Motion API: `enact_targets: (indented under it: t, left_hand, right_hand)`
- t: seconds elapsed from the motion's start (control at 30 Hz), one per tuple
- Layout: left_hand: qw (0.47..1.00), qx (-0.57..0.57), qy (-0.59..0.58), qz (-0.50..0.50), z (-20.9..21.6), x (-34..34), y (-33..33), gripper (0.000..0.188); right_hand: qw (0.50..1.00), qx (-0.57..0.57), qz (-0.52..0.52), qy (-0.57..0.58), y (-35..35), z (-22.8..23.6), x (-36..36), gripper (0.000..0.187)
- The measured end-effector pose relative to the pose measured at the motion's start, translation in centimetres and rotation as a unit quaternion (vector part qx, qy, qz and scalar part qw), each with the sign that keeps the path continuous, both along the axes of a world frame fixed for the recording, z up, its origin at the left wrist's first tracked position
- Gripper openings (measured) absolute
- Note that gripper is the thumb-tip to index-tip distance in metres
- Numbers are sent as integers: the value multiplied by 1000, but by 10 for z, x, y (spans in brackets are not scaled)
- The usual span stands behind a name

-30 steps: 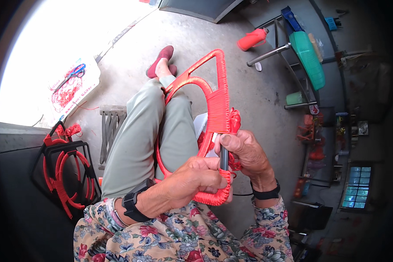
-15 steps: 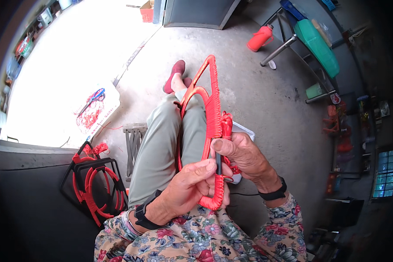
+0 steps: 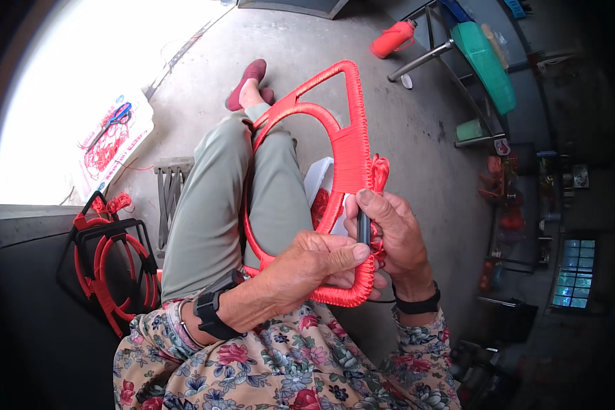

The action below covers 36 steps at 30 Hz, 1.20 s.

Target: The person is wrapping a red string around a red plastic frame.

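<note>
Over my lap stands a frame (image 3: pixel 352 164) with a ring inside it, wrapped in shiny red cord. A short stretch of its near right side shows a bare black bar (image 3: pixel 364 231) between wrapped parts. My left hand (image 3: pixel 314 260) is closed on the near corner, its thumb lying on the wrapping just below the bar. Higher on that side, my right hand (image 3: pixel 398 229) pinches the frame, thumb at the top of the bare stretch. A looped bundle of red cord (image 3: pixel 380 172) hangs beside the right fingers, which partly hide it.
More frames (image 3: pixel 113 263), black and partly red, lean at my left by a dark panel. Beyond lies a white sheet (image 3: pixel 142 113) with red cord scraps and blue-handled scissors (image 3: pixel 119 113). A white container (image 3: pixel 319 174) sits beyond my knees; a red flask (image 3: pixel 393 39) stands near a metal-legged table (image 3: pixel 424 61).
The frame has turned so its ring faces me more openly. Both hands have shifted slightly right with it, and the whole view has swung toward the right.
</note>
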<state>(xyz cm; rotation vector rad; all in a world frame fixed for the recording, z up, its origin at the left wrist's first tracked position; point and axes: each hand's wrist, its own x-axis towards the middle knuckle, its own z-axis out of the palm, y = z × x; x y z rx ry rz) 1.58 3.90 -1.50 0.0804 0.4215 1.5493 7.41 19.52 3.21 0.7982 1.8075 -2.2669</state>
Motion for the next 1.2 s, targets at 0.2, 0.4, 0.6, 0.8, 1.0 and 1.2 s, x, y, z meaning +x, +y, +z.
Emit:
enact_targets:
  t: [0.2,0.4,0.6,0.8,1.0,1.2]
  left_hand:
    - [997,-10,66,28,-2,9,2,32]
    - [972,-11,230,41,-16,17,12,31]
    - [829,108,541,88,-44,35,4,38]
    - [763,82,635,93,-62,44,21,31]
    - [726,67,675,113,-64,47,29,33]
    - [698,61,698,150,-60,53,38,33]
  right_hand:
    - [999,-33,13,14,4,-5,5,30]
    - [999,-53,-6,-6,22,-15,15,30]
    - [995,-82,-42,-37,44,-21,35,34]
    - [984,19,-153,-86,46,-28,70,42]
    - [979,60,-172,-96,39,-19,102,39]
    - [970,191,-114,-99,32,-8,86,29]
